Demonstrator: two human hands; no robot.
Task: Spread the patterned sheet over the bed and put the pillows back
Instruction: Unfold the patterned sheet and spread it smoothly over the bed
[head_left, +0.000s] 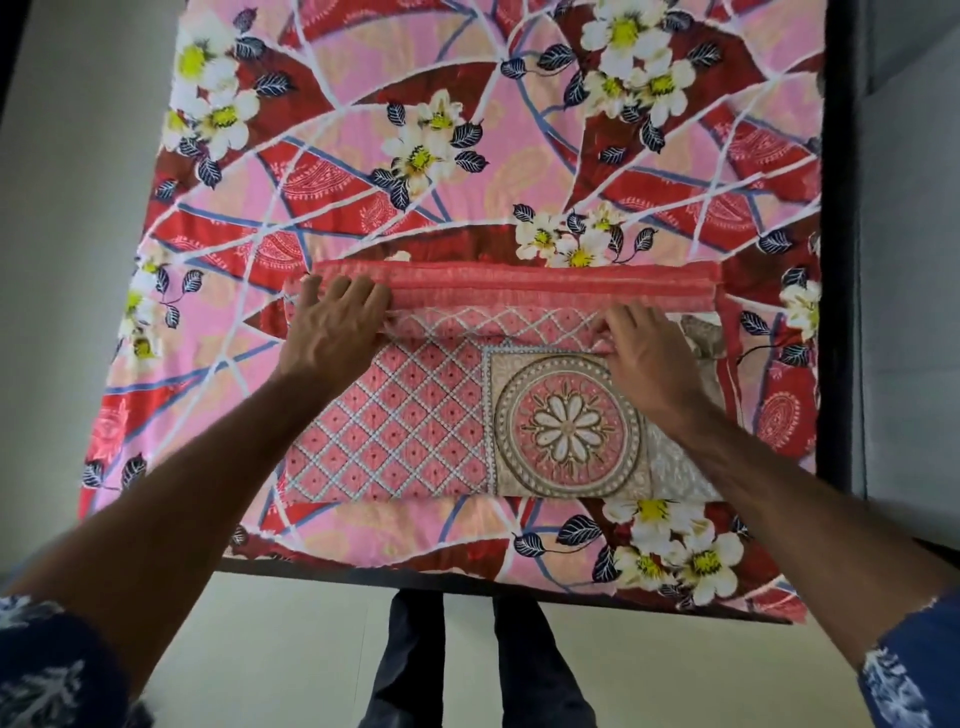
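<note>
There is only the one view, from a camera worn on the person's head. It looks steeply down and forward from the foot of the bed (839, 312), close in, so both forearms reach away from the lens and the floor (311, 649) and trouser legs (410, 660) show underneath.

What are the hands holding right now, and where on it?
Both hands take the folded sheet at its far fold: left hand lies over the left end, right hand pinches the right end.
</note>
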